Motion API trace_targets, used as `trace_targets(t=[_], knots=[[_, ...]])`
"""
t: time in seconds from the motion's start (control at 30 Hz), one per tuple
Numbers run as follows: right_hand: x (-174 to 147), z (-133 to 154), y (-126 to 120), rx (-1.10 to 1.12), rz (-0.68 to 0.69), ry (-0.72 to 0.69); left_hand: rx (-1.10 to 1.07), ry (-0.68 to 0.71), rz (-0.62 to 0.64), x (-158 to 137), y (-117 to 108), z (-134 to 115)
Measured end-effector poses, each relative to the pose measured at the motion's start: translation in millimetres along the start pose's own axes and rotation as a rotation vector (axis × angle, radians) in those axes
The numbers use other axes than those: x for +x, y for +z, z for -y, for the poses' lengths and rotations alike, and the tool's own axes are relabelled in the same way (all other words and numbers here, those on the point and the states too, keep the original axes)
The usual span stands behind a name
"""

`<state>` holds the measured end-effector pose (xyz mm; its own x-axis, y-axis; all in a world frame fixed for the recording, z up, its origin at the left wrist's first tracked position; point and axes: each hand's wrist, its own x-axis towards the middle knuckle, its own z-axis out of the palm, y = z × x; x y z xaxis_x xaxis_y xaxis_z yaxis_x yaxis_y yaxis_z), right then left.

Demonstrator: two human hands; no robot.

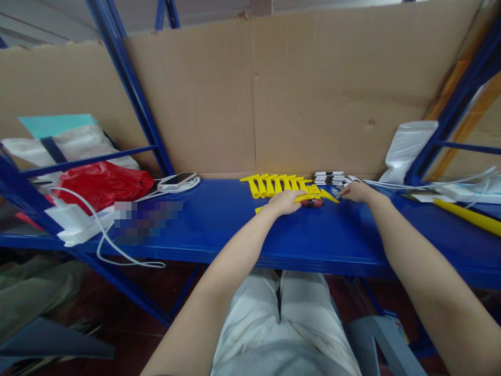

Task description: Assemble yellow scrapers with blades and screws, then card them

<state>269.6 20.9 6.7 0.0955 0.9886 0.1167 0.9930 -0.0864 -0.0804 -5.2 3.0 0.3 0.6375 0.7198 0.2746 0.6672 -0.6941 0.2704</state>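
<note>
My left hand [286, 203] is closed around a yellow plastic piece [305, 198], whose other end shows below the wrist. Just beside those fingers is a red and black tool handle [313, 203], perhaps a screwdriver. My right hand [355, 192] reaches down with bent fingertips at a pile of small pale parts [335, 192], too small to name. Whether anything is between those fingers is hidden. Several yellow T-shaped plastic pieces [270, 186] stand in a row behind my left hand. Smaller flat yellow pieces [314, 189] lie between the hands.
Behind the pieces is a stack of white and black packets [329, 178]. A cardboard wall [313, 94] backs the blue shelf [219, 219]. At left are a phone [178, 180], a red bag [105, 183] and a power strip [84, 230]. A long yellow piece [467, 215] lies at right.
</note>
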Motion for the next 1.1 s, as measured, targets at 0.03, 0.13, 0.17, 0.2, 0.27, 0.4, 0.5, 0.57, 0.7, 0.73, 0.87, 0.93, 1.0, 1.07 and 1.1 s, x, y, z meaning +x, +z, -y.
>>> trace_targets(t=[0.03,0.13,0.17,0.2,0.27,0.4,0.5,0.57,0.7,0.73,0.87,0.93,1.0,1.07,1.1], knots=[[-0.6,0.8,-0.3,-0.001,0.0,-0.002,0.0,0.004,-0.002,-0.2,-0.2,-0.1],[-2.5,3.0,-1.1,-0.007,-0.015,-0.017,-0.005,0.005,-0.011,-0.7,-0.4,-0.3],[-2.8,3.5,-1.2,-0.01,-0.017,-0.019,-0.007,0.002,-0.014,-0.7,-0.4,-0.2],[-2.9,3.8,-1.1,-0.012,-0.017,-0.019,-0.009,-0.003,-0.018,-0.7,-0.3,-0.2],[-2.5,3.7,-0.6,-0.007,-0.01,-0.017,-0.011,-0.013,-0.02,-0.7,-0.3,-0.1],[-1.4,3.6,0.6,-0.007,-0.013,-0.016,-0.016,-0.011,-0.018,-0.9,-0.9,-0.9],[-3.4,6.5,0.2,-0.05,-0.022,-0.022,-0.014,-0.006,-0.024,-1.3,-1.2,-1.3],[-6.1,10.2,-0.6,-0.1,-0.02,-0.01,-0.015,-0.006,-0.026,-1.4,-0.9,-0.9],[-11.7,17.7,-2.2,-0.2,0.003,0.02,-0.042,-0.006,-0.033,-0.2,-0.7,1.6],[-12.5,18.8,-2.4,-0.216,0.008,0.021,-0.06,-0.006,-0.043,0.6,-1.0,2.2],[-12.7,20.2,-3.4,-0.219,-0.016,0.026,-0.18,-0.011,-0.143,5.3,-5.7,2.7],[-11.4,21.6,-4.7,-0.16,-0.085,0.024,-0.263,-0.029,-0.197,7.1,-10.5,1.5],[-9.7,25.3,-6.3,-0.046,-0.166,0.001,-0.378,-0.069,-0.217,7.1,-16.4,-0.3],[-8.0,32.0,-7.3,0.103,-0.236,-0.07,-0.538,-0.128,-0.159,5.4,-22.0,-2.2],[-7.4,36.5,-7.4,0.182,-0.268,-0.124,-0.627,-0.198,-0.128,4.2,-24.2,-3.2]])
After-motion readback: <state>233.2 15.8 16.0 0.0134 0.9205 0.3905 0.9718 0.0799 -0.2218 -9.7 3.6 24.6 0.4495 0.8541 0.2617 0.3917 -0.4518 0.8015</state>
